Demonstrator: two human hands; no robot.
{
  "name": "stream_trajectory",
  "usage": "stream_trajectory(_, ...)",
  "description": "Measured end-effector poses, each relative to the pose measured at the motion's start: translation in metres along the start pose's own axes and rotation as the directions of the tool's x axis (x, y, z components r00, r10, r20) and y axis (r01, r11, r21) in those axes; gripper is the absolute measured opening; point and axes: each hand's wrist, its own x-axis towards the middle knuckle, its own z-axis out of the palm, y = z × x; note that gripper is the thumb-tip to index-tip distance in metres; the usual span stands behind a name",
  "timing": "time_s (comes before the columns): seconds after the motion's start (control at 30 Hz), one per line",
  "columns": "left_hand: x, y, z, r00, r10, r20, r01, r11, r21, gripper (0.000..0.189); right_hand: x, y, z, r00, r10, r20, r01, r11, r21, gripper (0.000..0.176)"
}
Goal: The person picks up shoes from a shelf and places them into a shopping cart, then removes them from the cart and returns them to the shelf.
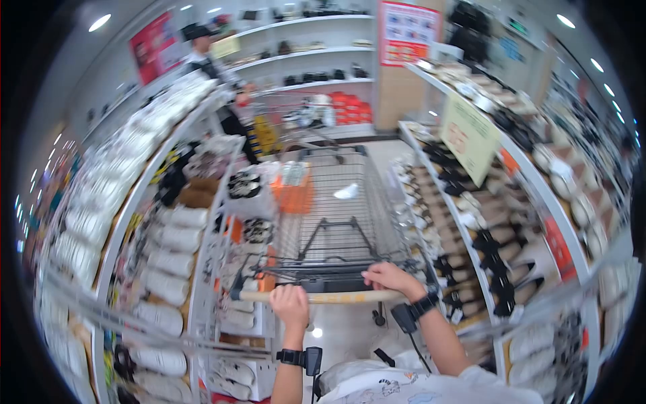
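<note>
A shopping cart (330,202) stands in front of me, with a small white item (346,192) lying in its wire basket. My left hand (290,304) is wrapped round the left part of the pale cart handle (336,297). On the right part of the same handle rests my right hand (392,279), its fingers curled over the bar and pointing left. Both wrists carry black straps with small devices.
Shoe shelves line both sides: white shoes (165,286) at left, flats and sandals (498,256) at right. A yellow-green sign (469,138) stands at right. Ahead, a person in a dark cap (219,81) is near another cart and back shelves (309,50).
</note>
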Motion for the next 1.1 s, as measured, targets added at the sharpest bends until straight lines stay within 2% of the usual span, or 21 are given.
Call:
stream_trajectory(0.07, -0.008, -0.016, -0.001, 0.997, -0.072, -0.003, 0.072, 0.997, 0.017, 0.019, -0.019, 0.003, 0.009, 0.992, 0.089, -0.088, -0.081, 0.992, 0.094, 0.032)
stream_trajectory(0.1, 0.024, -0.01, 0.017, 0.999, 0.004, -0.049, 0.0, 0.997, 0.073, 0.02, -0.006, 0.005, -0.014, 0.98, 0.008, -0.197, 0.004, 0.998, 0.06, 0.032)
stream_trajectory(0.13, 0.02, -0.003, 0.01, 1.0, -0.002, -0.027, 0.004, 0.996, 0.089, 0.022, -0.005, 0.019, -0.01, 0.973, -0.033, -0.228, 0.024, 0.999, -0.045, 0.031)
stream_trajectory(0.2, 0.007, 0.01, 0.008, 1.0, 0.004, -0.025, -0.003, 0.998, 0.07, 0.025, -0.026, 0.023, -0.01, 0.968, -0.033, -0.248, -0.017, 0.98, -0.198, 0.028)
stream_trajectory(0.27, 0.01, 0.003, 0.009, 0.999, 0.049, -0.004, -0.048, 0.994, 0.094, 0.028, -0.024, 0.018, -0.008, 0.957, -0.055, -0.286, -0.003, 0.981, -0.196, 0.028)
stream_trajectory(0.33, 0.013, 0.003, 0.005, 0.997, 0.06, 0.055, -0.065, 0.993, 0.094, 0.031, -0.018, 0.027, -0.005, 0.943, -0.117, -0.311, 0.057, 0.979, -0.196, 0.03)
stream_trajectory(0.4, 0.014, 0.001, 0.004, 0.991, 0.065, 0.114, -0.076, 0.992, 0.103, 0.034, -0.019, 0.028, -0.004, 0.939, -0.115, -0.323, 0.03, 0.966, -0.258, 0.029)
stream_trajectory(0.47, 0.018, -0.007, 0.005, 0.941, -0.079, 0.329, 0.009, 0.978, 0.21, 0.041, -0.025, 0.024, -0.004, 0.935, -0.098, -0.341, 0.004, 0.963, -0.268, 0.028)
stream_trajectory(0.5, 0.022, -0.009, 0.004, 0.937, -0.056, 0.346, -0.014, 0.98, 0.196, 0.041, -0.025, 0.025, -0.003, 0.938, -0.075, -0.339, -0.016, 0.966, -0.259, 0.028)
stream_trajectory(0.57, 0.033, -0.013, 0.001, 0.847, -0.092, 0.524, -0.039, 0.972, 0.234, 0.045, -0.022, 0.029, 0.0, 0.93, -0.069, -0.361, -0.033, 0.962, -0.271, 0.028)
stream_trajectory(0.6, 0.038, -0.018, 0.004, 0.772, -0.153, 0.617, 0.019, 0.976, 0.218, 0.044, -0.021, 0.03, 0.002, 0.927, -0.08, -0.365, -0.036, 0.954, -0.299, 0.028)
stream_trajectory(0.63, 0.041, -0.024, 0.007, 0.77, -0.135, 0.624, 0.0, 0.978, 0.211, 0.044, -0.018, 0.03, 0.004, 0.922, -0.072, -0.38, -0.043, 0.957, -0.286, 0.028)
stream_trajectory(0.7, 0.043, -0.037, 0.017, 0.664, -0.094, 0.742, 0.033, 0.995, 0.097, 0.048, -0.018, 0.033, 0.007, 0.887, -0.119, -0.446, -0.04, 0.943, -0.33, 0.028)
stream_trajectory(0.73, 0.047, -0.041, 0.021, 0.606, -0.068, 0.792, 0.095, 0.995, 0.012, 0.045, -0.024, 0.028, 0.005, 0.898, -0.107, -0.427, -0.042, 0.944, -0.326, 0.029)
stream_trajectory(0.77, 0.047, -0.043, 0.025, 0.598, -0.046, 0.8, 0.076, 0.997, 0.0, 0.045, -0.031, 0.024, 0.006, 0.885, -0.102, -0.455, -0.06, 0.942, -0.329, 0.028)
stream_trajectory(0.83, 0.059, -0.008, 0.009, 0.41, -0.117, 0.905, 0.415, 0.907, -0.071, 0.039, -0.03, 0.028, 0.011, 0.842, -0.164, -0.513, -0.055, 0.921, -0.385, 0.023)
stream_trajectory(0.9, 0.059, -0.005, 0.015, 0.384, -0.059, 0.922, 0.418, 0.901, -0.117, 0.033, -0.026, 0.034, 0.019, 0.815, -0.183, -0.55, -0.064, 0.915, -0.399, 0.019)
stream_trajectory(0.97, 0.063, 0.007, 0.011, 0.313, -0.075, 0.947, 0.493, 0.865, -0.094, 0.03, -0.021, 0.039, 0.027, 0.763, -0.232, -0.604, -0.094, 0.884, -0.459, 0.012)
stream_trajectory(1.0, 0.053, -0.019, 0.032, 0.385, 0.013, 0.923, 0.449, 0.871, -0.2, 0.027, -0.026, 0.037, 0.03, 0.751, -0.23, -0.619, -0.107, 0.882, -0.459, 0.01)
stream_trajectory(1.1, 0.045, -0.014, 0.034, 0.365, 0.04, 0.93, 0.424, 0.883, -0.204, 0.029, -0.05, 0.029, 0.035, 0.719, -0.234, -0.655, -0.139, 0.874, -0.465, 0.006)
